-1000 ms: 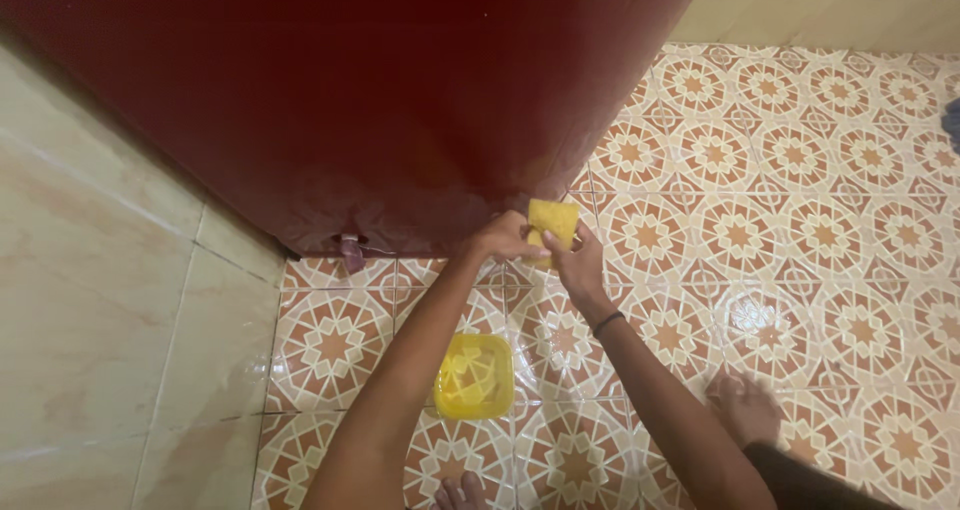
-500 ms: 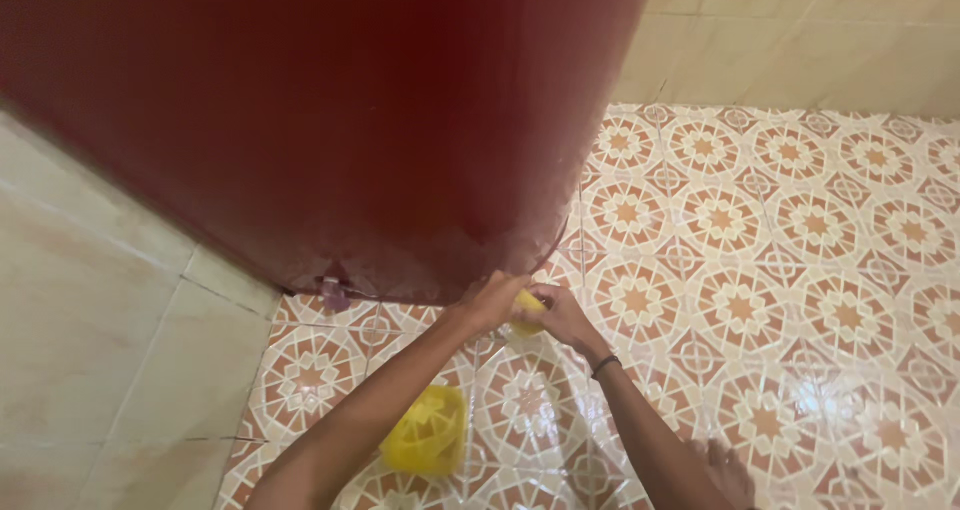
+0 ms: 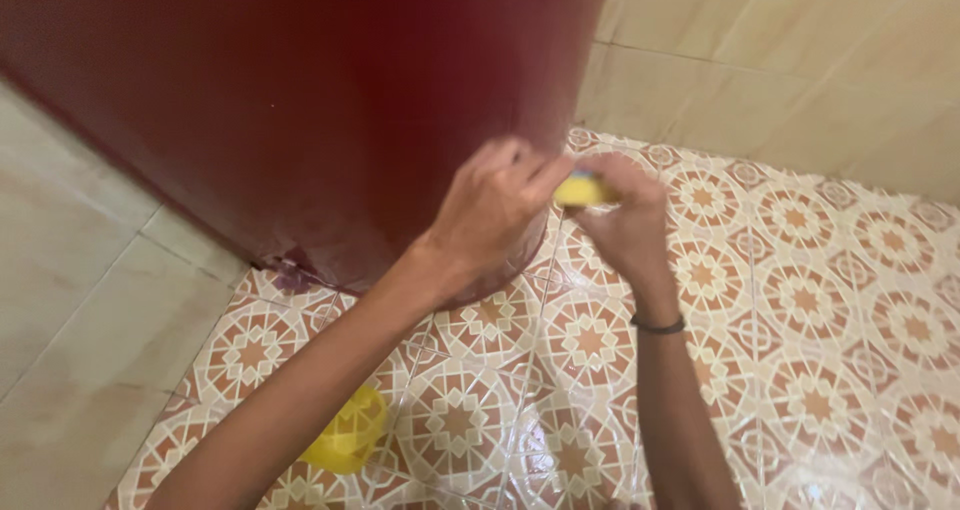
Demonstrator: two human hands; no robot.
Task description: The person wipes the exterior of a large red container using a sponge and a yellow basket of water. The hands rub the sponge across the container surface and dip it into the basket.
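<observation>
Both hands together, left hand (image 3: 495,205) and right hand (image 3: 625,215) pinched on a small yellow sponge (image 3: 580,190) against the dark red drum (image 3: 330,100). Likely light, soft, squashy, slippery when wet; best gripped across the edges. Raised up the drum's side since earlier; yellow bowl (image 3: 345,435) now lower left on the tiled floor (image 3: 800,370).

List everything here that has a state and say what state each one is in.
Yellow sponge: pinched between both hands, mostly hidden.
Left hand: closed on the sponge, by the dark red barrel.
Right hand: closed on the sponge, dark band at the wrist.
Barrel: upright, glossy.
Yellow tub: on the floor, partly behind the left forearm.
Patterned floor tiles: shiny.
</observation>
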